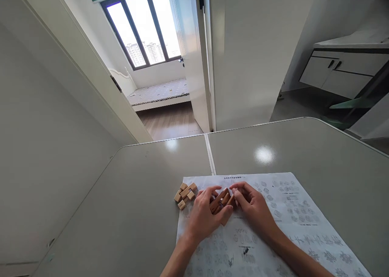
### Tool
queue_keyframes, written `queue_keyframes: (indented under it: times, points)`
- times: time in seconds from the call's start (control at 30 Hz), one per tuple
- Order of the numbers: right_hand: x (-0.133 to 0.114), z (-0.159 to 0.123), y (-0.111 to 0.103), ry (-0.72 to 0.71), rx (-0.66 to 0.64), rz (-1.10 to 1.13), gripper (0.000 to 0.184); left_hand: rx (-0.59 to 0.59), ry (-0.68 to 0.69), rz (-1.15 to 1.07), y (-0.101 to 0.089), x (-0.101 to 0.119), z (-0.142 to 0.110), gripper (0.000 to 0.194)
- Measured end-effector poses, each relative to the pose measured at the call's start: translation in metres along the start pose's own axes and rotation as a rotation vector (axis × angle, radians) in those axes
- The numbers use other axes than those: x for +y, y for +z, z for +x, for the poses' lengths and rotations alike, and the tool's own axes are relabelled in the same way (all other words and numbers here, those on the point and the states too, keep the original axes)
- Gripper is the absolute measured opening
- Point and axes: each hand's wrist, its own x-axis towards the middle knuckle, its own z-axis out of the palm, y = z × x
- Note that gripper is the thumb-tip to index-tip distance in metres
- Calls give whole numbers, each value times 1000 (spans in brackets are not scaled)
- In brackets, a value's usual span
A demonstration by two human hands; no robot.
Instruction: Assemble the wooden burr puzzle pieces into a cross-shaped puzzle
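Several brown wooden puzzle pieces [225,198] are bunched together over the printed sheet, between my two hands. My left hand [205,212] curls round their left side, its thumb along the near edge and its fingers behind. At their right end is my right hand [251,204], with thumb and forefinger pinched against the edge of a piece. My fingers partly hide how the pieces fit together. Left of my left hand sits a lighter wooden block puzzle [185,194] of short crossing bars, partly on the sheet's edge.
A large white sheet [273,244] printed with small puzzle diagrams lies under both hands. It rests on a grey-green table [146,212] with a pale seam [209,153]. Beyond the table are an open door [194,58], a bed [161,91] and a cabinet [343,72].
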Motion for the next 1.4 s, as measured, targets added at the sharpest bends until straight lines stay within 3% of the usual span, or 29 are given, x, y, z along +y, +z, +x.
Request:
queue_keyframes:
  times: [0.13, 0.4, 0.63, 0.83, 1.07, 1.17, 1.27, 1.4]
  points:
    - [3, 0, -1, -52, -5, -129, 41, 15, 7, 0, -1, -1, -1, 29]
    - [1, 3, -3, -123, -10, -254, 30, 21, 10, -59, 1, -6, 0, 26]
    - [4, 5, -4, -156, -31, -334, 28, 36, -52, -149, 2, -9, 1, 29]
    - [4, 6, -6, -208, -43, -390, 25, 35, -23, -191, 3, -11, 2, 35]
    - [2, 10, -11, -355, -117, -529, 16, 39, -71, -319, -2, -9, 1, 43]
    - [0, 14, -17, -422, -236, -553, 9, 45, -72, -346, -2, -11, 1, 44]
    - [-4, 18, -26, -444, -404, -546, 33, 53, -62, -352, -2, -13, 1, 44]
    - [-6, 22, -37, -405, -520, -550, 72, 72, -49, -329, -1, -12, 0, 43]
